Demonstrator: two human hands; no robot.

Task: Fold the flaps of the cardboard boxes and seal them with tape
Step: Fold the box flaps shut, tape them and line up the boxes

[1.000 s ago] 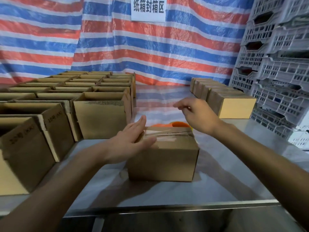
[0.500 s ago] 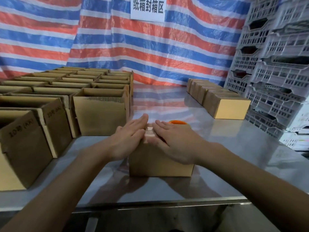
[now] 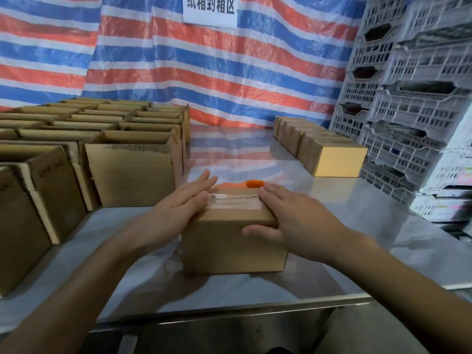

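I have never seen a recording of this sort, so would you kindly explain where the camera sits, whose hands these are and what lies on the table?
There is no machine here: a person wears one wide-angle camera on the head, looking forward and down, so the two forearms are that person's own. The left hand and right hand lie flat, fingers straight, on the top of a closed cardboard box, pressing on either side of a strip of clear tape. Neither hand has a grip on anything. The box stands on a steel table. An orange object, partly hidden behind the box, may be the tape dispenser. To the left stand rows of open boxes; to the right, a row of closed boxes. Behind hangs a striped tarpaulin, with grey plastic crates stacked at the right.
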